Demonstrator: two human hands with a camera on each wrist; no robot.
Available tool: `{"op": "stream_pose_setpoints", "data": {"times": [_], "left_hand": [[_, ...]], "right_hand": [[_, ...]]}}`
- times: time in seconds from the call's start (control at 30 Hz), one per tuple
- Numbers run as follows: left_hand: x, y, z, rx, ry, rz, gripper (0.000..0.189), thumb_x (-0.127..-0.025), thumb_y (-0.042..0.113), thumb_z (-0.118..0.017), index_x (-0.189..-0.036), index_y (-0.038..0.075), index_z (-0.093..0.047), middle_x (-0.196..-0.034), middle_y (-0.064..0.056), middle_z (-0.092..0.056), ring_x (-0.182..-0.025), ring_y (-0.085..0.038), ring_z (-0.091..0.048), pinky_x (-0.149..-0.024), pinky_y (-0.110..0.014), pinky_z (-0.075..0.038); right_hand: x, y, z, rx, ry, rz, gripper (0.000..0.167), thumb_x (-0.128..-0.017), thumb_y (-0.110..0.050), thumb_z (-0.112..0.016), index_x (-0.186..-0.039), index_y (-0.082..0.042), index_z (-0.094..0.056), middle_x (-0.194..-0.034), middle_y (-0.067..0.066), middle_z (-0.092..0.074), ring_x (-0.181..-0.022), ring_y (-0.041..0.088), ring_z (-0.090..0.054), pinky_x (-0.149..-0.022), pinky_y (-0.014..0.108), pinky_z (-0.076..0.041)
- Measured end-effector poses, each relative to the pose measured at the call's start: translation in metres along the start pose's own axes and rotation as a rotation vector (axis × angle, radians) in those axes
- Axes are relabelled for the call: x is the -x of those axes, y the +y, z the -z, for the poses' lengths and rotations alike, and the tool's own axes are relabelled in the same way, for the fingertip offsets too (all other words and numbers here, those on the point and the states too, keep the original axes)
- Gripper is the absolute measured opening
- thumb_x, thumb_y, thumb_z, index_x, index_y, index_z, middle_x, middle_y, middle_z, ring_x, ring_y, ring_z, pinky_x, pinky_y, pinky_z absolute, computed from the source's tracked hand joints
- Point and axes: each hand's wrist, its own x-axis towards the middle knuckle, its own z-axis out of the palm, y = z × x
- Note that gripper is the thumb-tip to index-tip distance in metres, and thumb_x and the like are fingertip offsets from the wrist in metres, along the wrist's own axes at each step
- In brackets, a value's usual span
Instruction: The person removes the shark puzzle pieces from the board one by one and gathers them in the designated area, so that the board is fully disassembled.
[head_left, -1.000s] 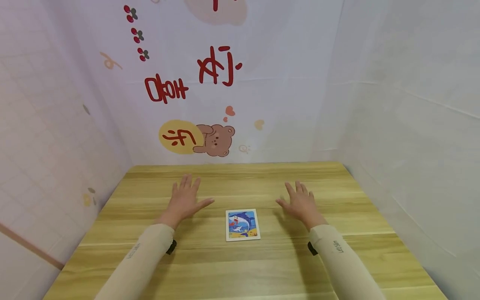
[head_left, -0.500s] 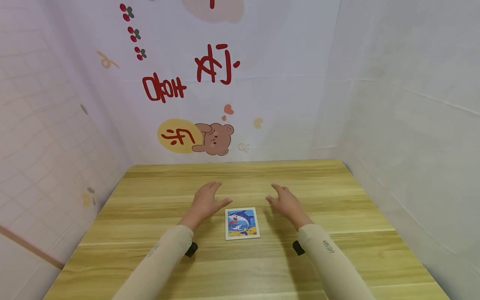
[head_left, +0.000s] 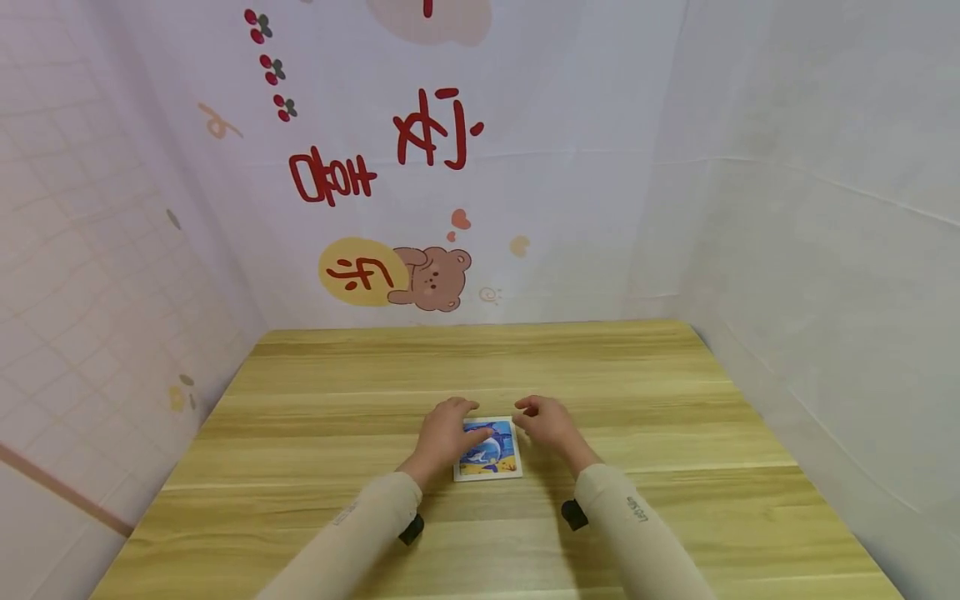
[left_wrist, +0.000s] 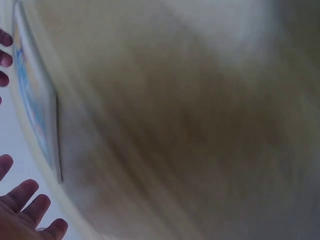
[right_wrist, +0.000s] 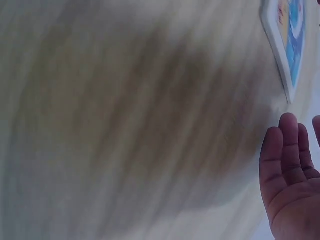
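A flat picture board [head_left: 491,469] with a white border and a blue sea-animal print lies on the wooden table. My left hand [head_left: 442,435] is over its left edge, with the thumb across part of the picture. Just off the board's upper right corner is my right hand [head_left: 547,423], its fingers slightly bent and pointing inward. Neither hand grips anything. In the left wrist view, the board [left_wrist: 37,95] shows side-on, with the left hand's spread fingers below it. The right wrist view has the board [right_wrist: 287,45] above the right hand [right_wrist: 292,185], whose fingers are fairly straight.
The wood-grain table [head_left: 315,375] reaches a white back curtain [head_left: 570,208] printed with a bear, cherries and red characters. Pale curtains close in the left and right sides. A black wrist camera [head_left: 573,515] sits under the right sleeve.
Both hands have moved inward from wide apart and back toward the person, closing in on the board from either side. The fingers have bent slightly. The board stays in place.
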Motion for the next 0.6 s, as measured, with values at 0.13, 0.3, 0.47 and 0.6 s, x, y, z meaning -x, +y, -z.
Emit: {"op": "stream_pose_setpoints", "data": {"times": [0.13, 0.3, 0.47, 0.6], "left_hand": [[0.003, 0.004, -0.008, -0.010, 0.003, -0.003, 0.051, -0.086, 0.041, -0.073, -0.124, 0.008, -0.065, -0.127, -0.012, -0.060, -0.119, -0.033, -0.054, -0.100, -0.053, -0.039], [0.005, 0.005, -0.016, -0.011, 0.015, 0.011, 0.047, -0.085, 0.041, -0.074, -0.119, 0.008, -0.068, -0.121, -0.011, -0.062, -0.113, -0.032, -0.056, -0.097, -0.051, -0.042], [0.004, 0.002, -0.024, -0.065, 0.032, -0.003, 0.046, -0.085, 0.044, -0.074, -0.114, 0.009, -0.071, -0.115, -0.010, -0.064, -0.107, -0.029, -0.057, -0.093, -0.048, -0.044], [0.003, 0.003, -0.025, -0.103, 0.045, -0.020, 0.044, -0.084, 0.044, -0.074, -0.111, 0.009, -0.072, -0.111, -0.010, -0.064, -0.102, -0.029, -0.057, -0.090, -0.048, -0.045]], "right_hand": [[0.002, 0.000, -0.007, -0.024, -0.006, 0.005, 0.024, -0.091, -0.019, -0.069, -0.111, -0.006, -0.069, -0.098, 0.006, -0.065, -0.087, 0.020, -0.059, -0.075, 0.037, -0.051], [0.004, 0.000, -0.013, -0.030, -0.007, 0.015, 0.022, -0.087, -0.013, -0.073, -0.107, -0.005, -0.070, -0.095, 0.007, -0.066, -0.088, 0.021, -0.059, -0.077, 0.039, -0.051], [0.003, 0.002, -0.017, 0.021, -0.005, 0.020, 0.022, -0.084, -0.014, -0.075, -0.104, -0.007, -0.071, -0.095, 0.006, -0.065, -0.088, 0.021, -0.059, -0.078, 0.040, -0.050], [-0.001, 0.004, -0.019, 0.053, -0.004, 0.028, 0.022, -0.084, -0.016, -0.076, -0.104, -0.008, -0.072, -0.093, 0.004, -0.064, -0.084, 0.019, -0.056, -0.077, 0.038, -0.049]]}}
